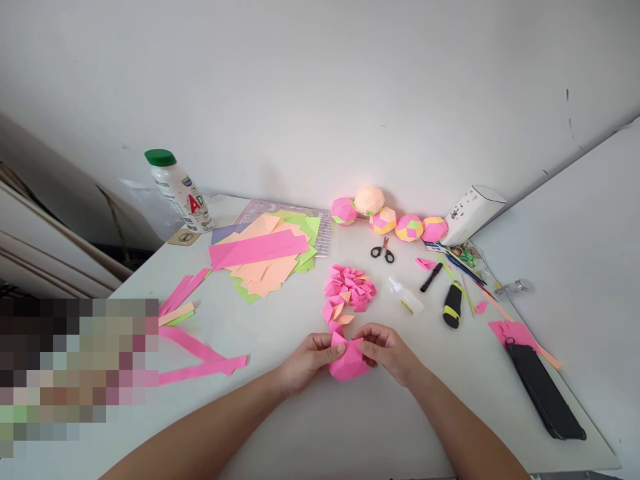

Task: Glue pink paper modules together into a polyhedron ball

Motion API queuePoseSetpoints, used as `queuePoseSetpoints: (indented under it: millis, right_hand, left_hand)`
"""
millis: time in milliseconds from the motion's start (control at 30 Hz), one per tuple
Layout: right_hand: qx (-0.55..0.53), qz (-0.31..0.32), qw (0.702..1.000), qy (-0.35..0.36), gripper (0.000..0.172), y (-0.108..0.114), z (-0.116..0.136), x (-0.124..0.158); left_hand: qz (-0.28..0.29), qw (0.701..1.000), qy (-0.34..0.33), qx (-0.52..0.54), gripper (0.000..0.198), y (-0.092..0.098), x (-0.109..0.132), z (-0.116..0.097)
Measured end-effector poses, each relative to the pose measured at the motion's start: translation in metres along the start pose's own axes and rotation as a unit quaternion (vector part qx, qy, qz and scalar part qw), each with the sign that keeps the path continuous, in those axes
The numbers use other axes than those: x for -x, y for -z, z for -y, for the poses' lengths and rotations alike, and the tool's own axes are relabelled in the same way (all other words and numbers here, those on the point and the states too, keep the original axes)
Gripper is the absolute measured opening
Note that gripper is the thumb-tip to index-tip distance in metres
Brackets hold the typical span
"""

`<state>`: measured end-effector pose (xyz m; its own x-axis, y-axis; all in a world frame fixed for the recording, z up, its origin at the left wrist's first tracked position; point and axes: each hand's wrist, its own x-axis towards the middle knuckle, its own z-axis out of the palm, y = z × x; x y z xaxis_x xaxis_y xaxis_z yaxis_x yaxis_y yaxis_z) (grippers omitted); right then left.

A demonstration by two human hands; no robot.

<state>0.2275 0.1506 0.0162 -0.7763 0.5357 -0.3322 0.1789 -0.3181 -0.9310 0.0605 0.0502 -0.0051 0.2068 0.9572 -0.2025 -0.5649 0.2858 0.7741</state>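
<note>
At the lower centre of the frame, the left hand (314, 359) and right hand (391, 350) each have their grip pinched on a pink folded-paper shape (349, 368), its lower part seemingly joined into a rounded shell, its pointed upper edge apparently unfinished. Above it on the surface (280, 427) lie loose folded pieces (350, 287), seemingly not yet joined, with a glue bottle (407, 298) to their right. Farther off, flat paper sheets (260, 250) lie unfolded left of centre, and five paper balls (409, 227) right of upper centre look complete.
</note>
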Motion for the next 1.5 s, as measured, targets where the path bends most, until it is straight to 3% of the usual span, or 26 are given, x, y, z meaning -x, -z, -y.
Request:
queuePoseSetpoints:
  millis: [133,500,700,1133,1200,1267,1333,1433,1500]
  right_hand:
    - [-0.009,0.0,1.0,-0.007,0.025,0.001,-0.002,-0.001]
    - [-0.015,0.035,0.999,-0.02,0.02,0.002,-0.003,0.0]
    - [-0.016,0.065,0.998,-0.013,0.023,0.0,0.0,-0.001]
    - [0.025,0.051,0.998,-0.031,0.025,-0.003,-0.001,0.001]
    - [0.048,0.042,0.998,-0.018,0.024,-0.004,-0.002,0.002]
    - [0.115,-0.006,0.993,0.029,0.022,-0.003,-0.001,0.001]
    - [0.238,-0.107,0.957,0.126,0.02,0.004,0.0,-0.001]
    - [0.43,-0.272,0.817,0.272,0.013,0.025,0.001,-0.008]
    - [0.519,-0.34,0.73,0.288,0.017,0.043,-0.001,-0.014]
  left_hand:
    - [0.002,1.0,0.006,-0.006,0.035,-0.001,0.0,0.0]
    - [-0.02,1.0,-0.012,0.012,0.022,0.0,-0.001,-0.001]
    - [0.009,0.999,-0.008,0.032,0.025,-0.003,0.0,-0.005]
    - [0.027,0.997,0.013,-0.074,0.02,0.004,0.0,0.004]
    - [0.024,0.997,0.013,-0.071,0.021,0.003,0.0,0.003]
    - [0.025,0.998,0.013,-0.06,0.021,0.003,-0.001,0.003]
    - [0.028,0.998,0.012,-0.047,0.022,0.003,-0.001,0.003]
    - [0.023,0.999,0.006,-0.032,0.022,0.004,-0.001,0.004]
    - [0.019,1.0,0.001,-0.025,0.022,0.004,-0.002,0.004]
